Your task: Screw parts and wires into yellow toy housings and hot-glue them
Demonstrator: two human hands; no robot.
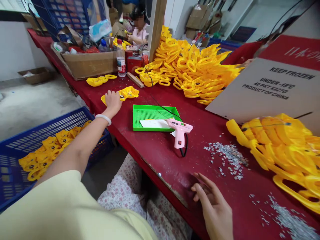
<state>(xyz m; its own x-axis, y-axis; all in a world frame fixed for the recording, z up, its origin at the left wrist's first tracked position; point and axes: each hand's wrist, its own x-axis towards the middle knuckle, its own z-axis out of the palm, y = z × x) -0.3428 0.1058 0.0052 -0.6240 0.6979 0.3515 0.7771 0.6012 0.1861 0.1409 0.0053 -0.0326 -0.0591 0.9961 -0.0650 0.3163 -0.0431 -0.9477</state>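
Yellow plastic piece [130,93] lay on the red worktop [160,166] under my left hand [113,102], which seemed to press it flat and steady; from above I could not tell if the fingers were grasping it. My right hand [212,210] was released, fingers spread, near silver glitter [227,160]. Pink glue gun [178,131] rested at the edge of the green tray [150,116], close for reaching.
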